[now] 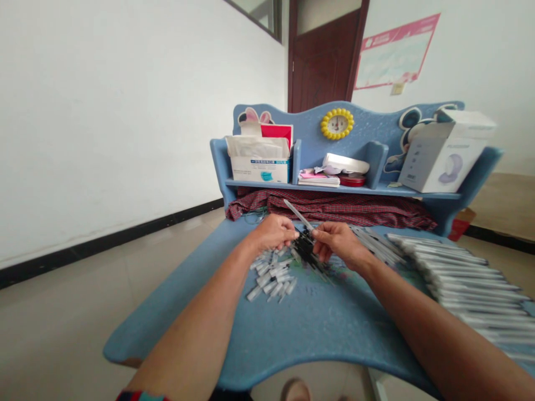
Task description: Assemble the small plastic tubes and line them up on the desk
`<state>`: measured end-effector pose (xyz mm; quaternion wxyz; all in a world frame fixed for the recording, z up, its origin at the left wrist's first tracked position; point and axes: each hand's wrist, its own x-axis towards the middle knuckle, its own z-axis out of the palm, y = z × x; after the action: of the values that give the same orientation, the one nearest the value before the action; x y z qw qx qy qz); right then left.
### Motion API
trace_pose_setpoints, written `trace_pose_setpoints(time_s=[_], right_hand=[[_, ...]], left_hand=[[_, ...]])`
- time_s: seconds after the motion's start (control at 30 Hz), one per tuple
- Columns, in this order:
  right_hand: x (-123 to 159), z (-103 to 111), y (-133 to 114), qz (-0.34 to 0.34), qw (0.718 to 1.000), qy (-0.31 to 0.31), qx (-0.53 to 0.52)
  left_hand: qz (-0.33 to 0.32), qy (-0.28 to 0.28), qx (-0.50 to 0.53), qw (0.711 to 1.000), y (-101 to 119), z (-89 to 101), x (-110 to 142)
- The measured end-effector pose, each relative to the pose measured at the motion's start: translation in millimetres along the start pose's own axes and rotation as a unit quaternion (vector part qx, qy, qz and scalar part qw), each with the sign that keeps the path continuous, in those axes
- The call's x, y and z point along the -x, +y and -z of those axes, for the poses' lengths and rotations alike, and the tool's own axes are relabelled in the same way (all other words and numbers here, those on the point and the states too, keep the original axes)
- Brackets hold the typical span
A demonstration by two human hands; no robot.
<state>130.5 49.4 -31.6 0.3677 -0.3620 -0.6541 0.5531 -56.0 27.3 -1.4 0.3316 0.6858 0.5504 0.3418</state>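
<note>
Pinches a pale tube (298,215) between thumb and fingers of the right hand (339,243), slanting it up and away over the blue table (326,328); presses together the fingertips of the left hand (272,232), cannot tell on what. Partly covers a heap of black sticks (308,255), near white caps (271,280), loose clear tubes (378,245) and rowed pens (468,284). Meets, beyond, a rumpled checked cloth (351,209) beneath the shelf (359,189), blocking the far edge
</note>
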Motion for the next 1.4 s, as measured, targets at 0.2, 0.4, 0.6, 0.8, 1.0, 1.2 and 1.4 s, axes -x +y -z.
trace_pose_setpoints(time_s=[0.2,0.4,0.6,0.8,1.0,1.2,1.4], right_hand=[[-3.5,5.0,4.2,-0.008,1.000,0.020,0.011],[-2.5,3.3,3.1,-0.003,1.000,0.008,0.013],[-2.7,4.7,2.1,-0.003,1.000,0.015,0.016],[-1.9,5.7,2.3,-0.007,1.000,0.012,0.011],[3.6,0.0,1.3,-0.008,0.999,-0.027,0.017],[8.4,-5.7,1.9,-0.015,0.998,-0.048,0.040],[8.8,-7.4,3.8,-0.020,0.997,-0.055,0.047]], left_hand=[[-0.067,-0.054,-0.313,0.946,-11.5,-14.9,-5.4],[-0.045,-0.003,-0.435,0.899,-3.6,-29.9,1.7],[-0.035,-0.003,-0.343,0.939,-7.8,-35.0,-4.4],[0.090,0.081,-0.042,0.992,-7.7,-24.5,-7.7],[0.113,0.222,0.232,0.940,-9.7,9.1,-7.7],[0.094,0.284,0.324,0.898,-18.1,24.2,-8.5],[0.084,0.296,0.339,0.889,-19.2,26.5,-8.9]])
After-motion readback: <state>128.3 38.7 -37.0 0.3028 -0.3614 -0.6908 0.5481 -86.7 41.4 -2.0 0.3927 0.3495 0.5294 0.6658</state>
